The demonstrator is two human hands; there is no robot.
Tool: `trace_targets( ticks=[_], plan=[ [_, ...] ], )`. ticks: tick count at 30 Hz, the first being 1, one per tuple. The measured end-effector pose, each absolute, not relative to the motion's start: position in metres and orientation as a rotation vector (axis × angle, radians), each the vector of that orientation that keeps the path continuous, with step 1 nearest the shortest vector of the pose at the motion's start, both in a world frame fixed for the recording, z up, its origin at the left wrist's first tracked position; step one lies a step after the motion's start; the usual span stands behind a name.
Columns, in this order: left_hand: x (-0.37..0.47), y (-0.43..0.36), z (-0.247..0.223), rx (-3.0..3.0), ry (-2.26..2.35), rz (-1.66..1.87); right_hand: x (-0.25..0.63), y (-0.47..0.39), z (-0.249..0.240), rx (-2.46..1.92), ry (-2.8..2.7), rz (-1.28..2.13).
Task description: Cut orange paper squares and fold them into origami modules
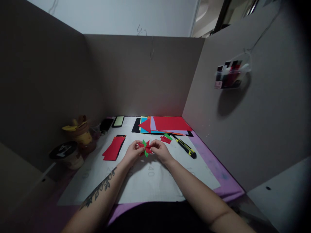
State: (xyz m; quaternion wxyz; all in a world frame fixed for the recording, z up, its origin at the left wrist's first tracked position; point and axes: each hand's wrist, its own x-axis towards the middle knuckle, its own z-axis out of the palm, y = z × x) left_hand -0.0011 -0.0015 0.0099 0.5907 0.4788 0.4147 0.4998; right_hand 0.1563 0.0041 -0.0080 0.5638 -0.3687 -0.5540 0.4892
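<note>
Between both hands, a little above the white sheet [155, 184], is a folded paper flower [146, 149] with pointed red petals and green tips at top and bottom. My left hand [134, 150] pinches its left side between thumb and fingers. On the opposite side, my right hand [159, 149] grips the red points with thumb and forefinger. Small red and green paper strips [166, 138] lie just beyond my right hand. Left of my left hand rests a stack of red paper rectangles [113, 149] with a dark piece beneath.
A yellow and black utility knife [185, 146] lies at the right. Coloured paper sheets [170, 124] are stacked at the back, a red triangle [145, 125] on top. A phone [118, 121] lies back left. A lidded tub [69, 155] stands at the left edge. Grey panels [143, 74] enclose the table.
</note>
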Motion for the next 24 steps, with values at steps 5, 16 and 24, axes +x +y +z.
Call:
trace_targets(
  ticks=[5, 16, 24],
  plan=[
    [-0.0009, -0.0020, 0.0109, 1.131, 0.982, 1.173, 0.1561, 0.0038, -0.0075, -0.887, -1.288, 1.178],
    [0.0014, -0.0032, 0.0111, 1.179, 0.970, 1.214, 0.1588, 0.0047, -0.0103, -0.879, -1.275, 1.179],
    [0.0000, -0.0034, 0.0054, 1.408, 1.017, 1.123, 0.1550, 0.0052, -0.0098, -0.896, -1.232, 1.162]
  ],
)
